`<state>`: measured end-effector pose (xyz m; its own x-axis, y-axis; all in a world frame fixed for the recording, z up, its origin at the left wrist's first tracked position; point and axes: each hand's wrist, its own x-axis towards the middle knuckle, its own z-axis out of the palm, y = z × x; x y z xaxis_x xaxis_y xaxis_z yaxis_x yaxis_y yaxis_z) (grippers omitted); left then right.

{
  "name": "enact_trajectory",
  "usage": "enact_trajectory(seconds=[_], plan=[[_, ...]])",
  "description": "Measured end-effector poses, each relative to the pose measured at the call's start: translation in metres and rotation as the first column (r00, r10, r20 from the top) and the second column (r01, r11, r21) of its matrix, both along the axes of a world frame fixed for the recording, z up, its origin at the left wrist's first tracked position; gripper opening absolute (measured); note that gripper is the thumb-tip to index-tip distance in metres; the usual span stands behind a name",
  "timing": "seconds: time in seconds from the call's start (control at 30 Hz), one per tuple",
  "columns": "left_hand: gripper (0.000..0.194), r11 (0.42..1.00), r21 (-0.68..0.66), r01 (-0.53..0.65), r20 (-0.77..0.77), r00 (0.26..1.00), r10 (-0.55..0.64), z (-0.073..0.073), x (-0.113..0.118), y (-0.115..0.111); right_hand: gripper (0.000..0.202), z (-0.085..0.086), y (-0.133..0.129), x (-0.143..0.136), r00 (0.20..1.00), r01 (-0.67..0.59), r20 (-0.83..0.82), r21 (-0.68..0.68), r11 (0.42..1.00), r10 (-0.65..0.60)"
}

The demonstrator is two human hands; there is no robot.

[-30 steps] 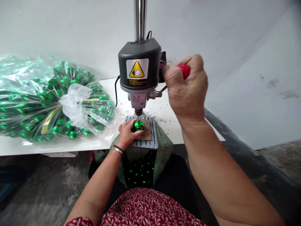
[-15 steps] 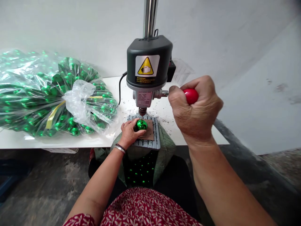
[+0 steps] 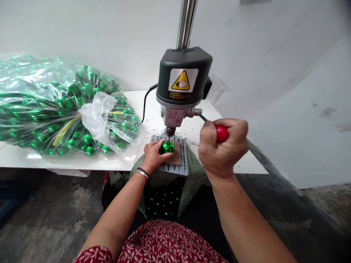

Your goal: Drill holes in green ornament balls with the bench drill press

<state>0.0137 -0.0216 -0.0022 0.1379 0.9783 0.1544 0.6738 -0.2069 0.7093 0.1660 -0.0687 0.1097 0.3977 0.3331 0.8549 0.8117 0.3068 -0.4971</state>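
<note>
A shiny green ball (image 3: pixel 168 147) sits under the chuck of a dark grey drill press (image 3: pixel 184 78), on a brown board (image 3: pixel 177 155) over a grey ridged plate (image 3: pixel 184 166). My left hand (image 3: pixel 155 155) grips the ball from the left, thumb in front and fingers behind. The thin bit meets the top of the ball; whether it is inside is too small to tell. My right hand (image 3: pixel 222 146) is wrapped round the red knob (image 3: pixel 222 133) of the press lever, right of the drill head.
A large clear bag of green balls (image 3: pixel 87 138) lies on the white table (image 3: pixel 41 162) at the left. Dark shavings are scattered round the press. An open green sack (image 3: pixel 193 160) with green balls inside hangs below the plate at my lap.
My right hand has pulled the red knob downward, and the lever now slants down. The left hand still grips the ball. The whole view has shifted slightly.
</note>
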Motion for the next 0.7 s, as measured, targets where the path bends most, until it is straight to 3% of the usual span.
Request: enact_trajectory(seconds=[0.33, 0.4, 0.47, 0.53, 0.6, 0.7], plan=[[0.059, 1.000, 0.007, 0.005, -0.064, 0.998, -0.005, -0.001, -0.001, 0.000, 0.015, -0.026, -0.003, -0.002, 0.999, 0.008, 0.053, 0.084, 0.996, -0.012], [0.060, 1.000, 0.000, 0.007, -0.078, 0.997, -0.007, -0.001, 0.000, 0.001, 0.017, -0.024, -0.002, -0.001, 0.999, -0.008, 0.042, 0.085, 0.996, 0.005], [0.060, 1.000, 0.001, 0.015, -0.072, 0.997, -0.015, -0.001, 0.000, 0.002, 0.021, -0.008, 0.004, 0.001, 1.000, -0.029, 0.003, 0.068, 0.997, 0.029], [0.060, 1.000, 0.014, 0.019, -0.049, 0.999, -0.018, -0.001, 0.000, 0.002, 0.022, 0.020, 0.014, 0.004, 0.998, -0.057, -0.031, 0.020, 0.998, 0.058], [0.057, 0.999, 0.031, 0.032, 0.004, 0.999, -0.032, -0.001, -0.002, 0.002, 0.021, 0.052, 0.026, 0.006, 0.984, -0.143, -0.128, -0.129, 0.981, 0.126], [0.050, 0.993, 0.032, 0.110, 0.149, 0.982, -0.114, 0.001, -0.010, -0.005, 0.026, 0.088, 0.040, 0.008, 0.963, -0.175, -0.251, -0.293, 0.940, 0.100]])
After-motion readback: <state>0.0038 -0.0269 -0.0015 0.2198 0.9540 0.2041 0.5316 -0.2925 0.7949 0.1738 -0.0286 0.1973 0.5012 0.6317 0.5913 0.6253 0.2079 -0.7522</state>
